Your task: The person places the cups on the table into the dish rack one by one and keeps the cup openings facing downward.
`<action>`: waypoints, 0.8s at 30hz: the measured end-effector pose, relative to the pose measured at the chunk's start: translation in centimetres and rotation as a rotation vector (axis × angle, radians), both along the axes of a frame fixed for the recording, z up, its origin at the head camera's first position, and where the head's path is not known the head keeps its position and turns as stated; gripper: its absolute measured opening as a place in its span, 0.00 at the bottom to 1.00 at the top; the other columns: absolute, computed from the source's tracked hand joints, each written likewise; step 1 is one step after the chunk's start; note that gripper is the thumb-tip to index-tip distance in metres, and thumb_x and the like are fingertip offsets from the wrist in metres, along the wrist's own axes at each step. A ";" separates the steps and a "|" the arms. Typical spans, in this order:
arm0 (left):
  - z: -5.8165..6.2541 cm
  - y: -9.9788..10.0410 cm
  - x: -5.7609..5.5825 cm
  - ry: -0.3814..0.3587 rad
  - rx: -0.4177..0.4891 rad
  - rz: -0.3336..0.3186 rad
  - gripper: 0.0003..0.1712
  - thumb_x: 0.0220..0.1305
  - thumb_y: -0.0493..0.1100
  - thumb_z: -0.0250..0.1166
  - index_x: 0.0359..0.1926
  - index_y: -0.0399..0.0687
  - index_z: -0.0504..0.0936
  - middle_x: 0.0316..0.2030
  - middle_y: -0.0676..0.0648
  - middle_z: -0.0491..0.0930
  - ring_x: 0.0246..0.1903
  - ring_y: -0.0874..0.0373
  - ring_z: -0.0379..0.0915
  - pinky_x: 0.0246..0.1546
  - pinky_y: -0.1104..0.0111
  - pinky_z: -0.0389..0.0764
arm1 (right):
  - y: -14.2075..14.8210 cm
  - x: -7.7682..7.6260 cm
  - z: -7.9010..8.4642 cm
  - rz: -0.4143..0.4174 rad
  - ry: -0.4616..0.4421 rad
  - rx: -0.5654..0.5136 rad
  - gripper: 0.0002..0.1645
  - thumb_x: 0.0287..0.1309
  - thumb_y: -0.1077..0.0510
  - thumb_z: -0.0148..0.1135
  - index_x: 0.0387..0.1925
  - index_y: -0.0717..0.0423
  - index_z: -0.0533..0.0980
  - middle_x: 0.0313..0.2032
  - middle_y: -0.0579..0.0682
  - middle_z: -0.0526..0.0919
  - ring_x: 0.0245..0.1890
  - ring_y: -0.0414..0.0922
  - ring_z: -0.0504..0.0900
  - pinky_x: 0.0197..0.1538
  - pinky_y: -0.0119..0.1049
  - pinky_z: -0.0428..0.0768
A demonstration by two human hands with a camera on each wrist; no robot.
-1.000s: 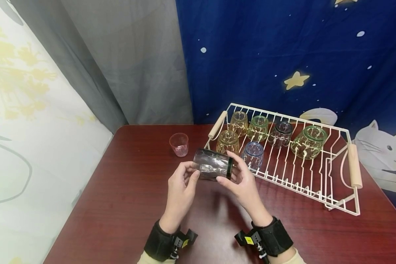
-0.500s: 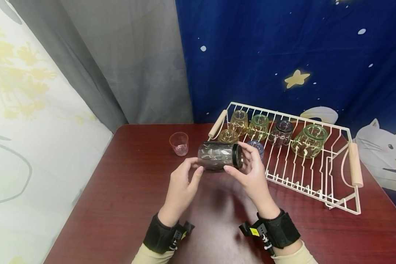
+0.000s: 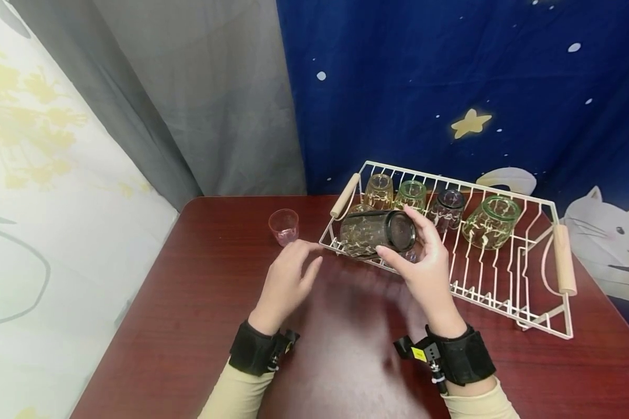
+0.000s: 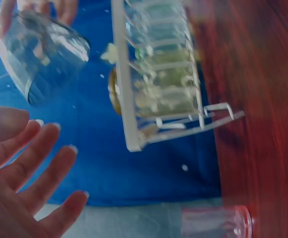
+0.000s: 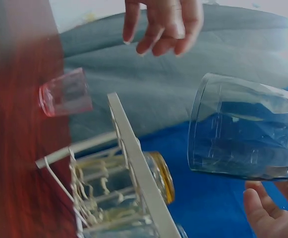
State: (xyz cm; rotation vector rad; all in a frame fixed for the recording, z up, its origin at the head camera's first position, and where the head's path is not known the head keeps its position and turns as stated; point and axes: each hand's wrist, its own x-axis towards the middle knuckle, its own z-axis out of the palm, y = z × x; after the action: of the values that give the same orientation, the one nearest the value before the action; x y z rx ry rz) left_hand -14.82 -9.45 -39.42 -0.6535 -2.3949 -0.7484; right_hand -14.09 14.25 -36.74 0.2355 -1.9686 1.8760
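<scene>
My right hand grips a clear grey glass tumbler by one end, between thumb and fingers. The tumbler lies sideways in the air and overlaps the left part of the white wire dish rack in the head view. Its wide end points left, toward my left hand, in the right wrist view. Apart from the tumbler, my left hand holds nothing, its fingers loosely spread near the rack's front left corner. Behind the tumbler, a yellow glass and a blue glass are mostly hidden in the head view.
In the rack stand another yellow glass, a green glass, a dark glass and a wider green glass. Wooden handles cap both rack ends. A small pink glass stands left on the red-brown table.
The tumbler has moved right and slightly up with my right hand, over the rack's left part. My left hand has let go of it and stayed behind on the left.
</scene>
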 end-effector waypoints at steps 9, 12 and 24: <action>-1.3 -1.5 -2.5 0.026 0.003 0.119 0.11 0.64 0.37 0.61 0.48 0.45 0.81 0.45 0.47 0.83 0.49 0.53 0.78 0.51 0.62 0.80 | 2.8 -0.4 0.2 -0.110 0.055 0.042 0.47 0.45 0.73 0.71 0.67 0.49 0.67 0.60 0.42 0.77 0.55 0.32 0.77 0.52 0.17 0.75; -1.7 -2.0 -3.3 0.041 0.005 0.151 0.10 0.64 0.36 0.60 0.45 0.46 0.81 0.43 0.47 0.83 0.44 0.53 0.77 0.45 0.63 0.81 | 3.8 -0.5 0.2 -0.163 0.060 0.074 0.47 0.44 0.72 0.72 0.67 0.47 0.68 0.60 0.42 0.77 0.55 0.31 0.77 0.48 0.17 0.75; -3.7 -3.7 -6.4 -0.051 -0.024 0.212 0.11 0.62 0.35 0.63 0.46 0.44 0.84 0.50 0.46 0.82 0.49 0.48 0.77 0.51 0.57 0.79 | 6.2 0.0 0.2 -0.302 -0.014 0.134 0.46 0.45 0.69 0.72 0.66 0.41 0.68 0.58 0.39 0.74 0.51 0.29 0.76 0.44 0.14 0.73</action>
State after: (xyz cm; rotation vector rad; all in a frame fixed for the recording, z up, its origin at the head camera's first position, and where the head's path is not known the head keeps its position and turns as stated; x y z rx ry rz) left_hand -21.27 -13.13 -43.09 -0.3852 -2.4744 -0.6538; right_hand -14.11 20.46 -36.54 -0.0373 -2.0134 1.5620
